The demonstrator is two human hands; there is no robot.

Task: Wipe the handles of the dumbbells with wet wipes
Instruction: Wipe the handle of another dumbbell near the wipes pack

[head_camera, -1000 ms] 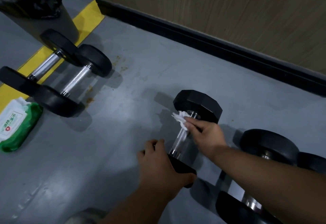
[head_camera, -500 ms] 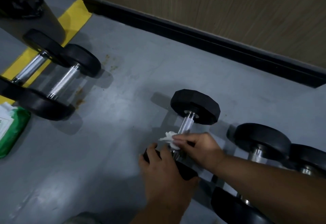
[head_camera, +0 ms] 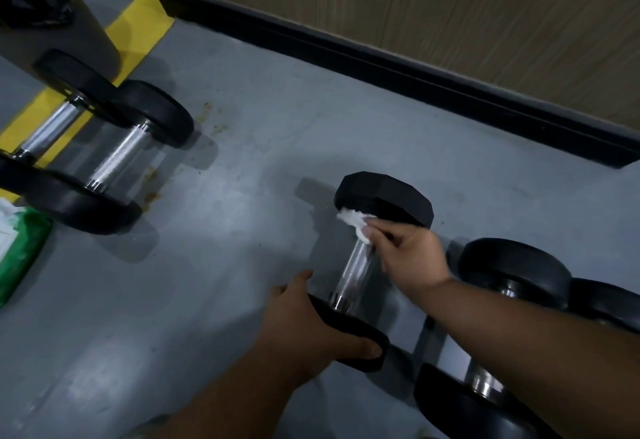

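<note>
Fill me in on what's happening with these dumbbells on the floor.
A person is wiping a hex dumbbell on the grey floor. The left hand grips the dumbbell's near head, steadying it, while the right hand holds a white wet wipe against the far end of the chrome handle. Two round dumbbells lie to the left by a green wipes pack; more lie to the right.

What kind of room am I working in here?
Probably a gym or weights area: several black dumbbells lie on a grey painted floor with a yellow marking stripe, beside a wood-panelled wall.
</note>
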